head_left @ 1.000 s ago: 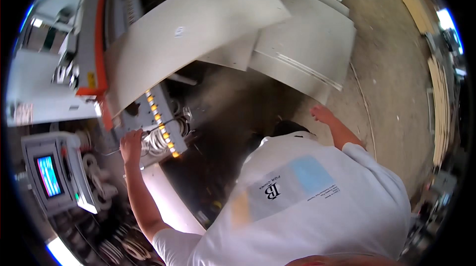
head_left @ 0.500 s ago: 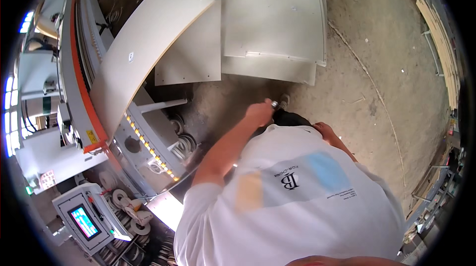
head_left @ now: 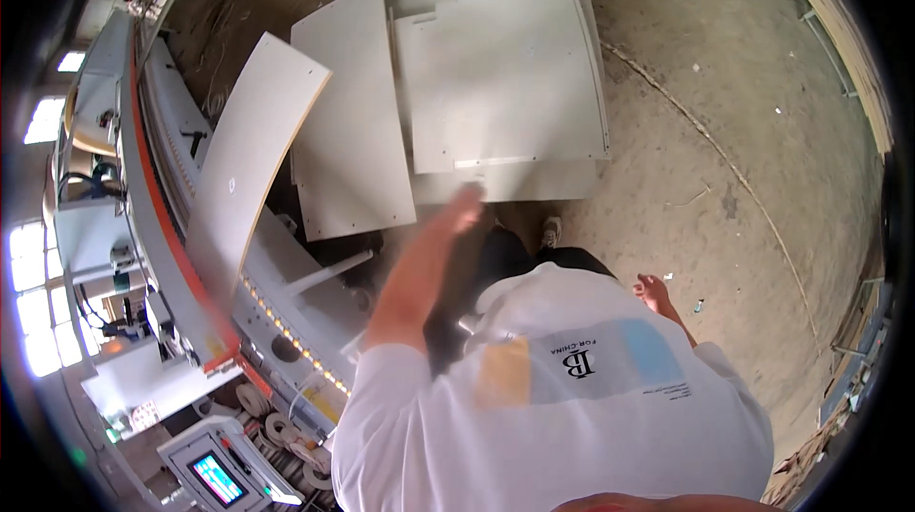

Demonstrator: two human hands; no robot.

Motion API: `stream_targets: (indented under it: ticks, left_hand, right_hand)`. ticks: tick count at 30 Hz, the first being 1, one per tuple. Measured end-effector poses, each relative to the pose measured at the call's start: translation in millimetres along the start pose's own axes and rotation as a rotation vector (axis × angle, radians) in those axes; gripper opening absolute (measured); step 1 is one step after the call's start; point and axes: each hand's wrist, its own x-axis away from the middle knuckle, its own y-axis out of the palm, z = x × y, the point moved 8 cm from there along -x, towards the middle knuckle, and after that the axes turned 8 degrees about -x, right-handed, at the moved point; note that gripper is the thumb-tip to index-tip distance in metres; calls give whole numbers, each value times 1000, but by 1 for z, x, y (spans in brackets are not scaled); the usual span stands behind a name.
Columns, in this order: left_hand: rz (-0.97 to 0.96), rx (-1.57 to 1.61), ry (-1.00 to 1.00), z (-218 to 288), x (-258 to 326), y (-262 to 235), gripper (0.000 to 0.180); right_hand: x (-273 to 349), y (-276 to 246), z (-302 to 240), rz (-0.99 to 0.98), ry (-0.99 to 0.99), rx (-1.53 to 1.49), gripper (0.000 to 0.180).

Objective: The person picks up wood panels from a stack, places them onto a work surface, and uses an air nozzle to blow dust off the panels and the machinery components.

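Observation:
My left hand (head_left: 465, 209) reaches forward, smeared by motion, by the near edge of a stack of pale grey panels (head_left: 505, 83). Something small and dark shows at its fingertips, too blurred to name; whether the hand touches the stack I cannot tell. Out to my right side hangs my right hand (head_left: 652, 293), holding nothing, its fingers loosely bent and apart. Left of the stack lies another pale panel (head_left: 348, 131) with small holes. A long panel (head_left: 257, 140) with a light brown edge rests aslant on the machine (head_left: 162, 178), touched by neither hand.
The grey and orange machine runs along my left, with a row of yellowish rollers (head_left: 291, 333) and a control screen (head_left: 217, 479). Rolls of edging strip (head_left: 276, 431) sit beside the screen. Long boards (head_left: 839, 35) are stacked at the far right. A cracked concrete floor (head_left: 705, 64) spreads on the right.
My left hand has swung forward and left toward the stack; earlier it was a fist with a small silvery thing at it. My right hand has moved out from my side. The view has shifted.

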Motion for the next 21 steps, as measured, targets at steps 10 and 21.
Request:
stream_targets:
  ticks: [10,21]
  left_hand:
    - [-600,-46,-298,-224,-169,-24,24]
    - [-708,1182,-715,-224,-366,-129,17]
  right_hand:
    - [81,100,-97,165,-179,-71,34]
    - [129,157,-54,377,-128,194,44]
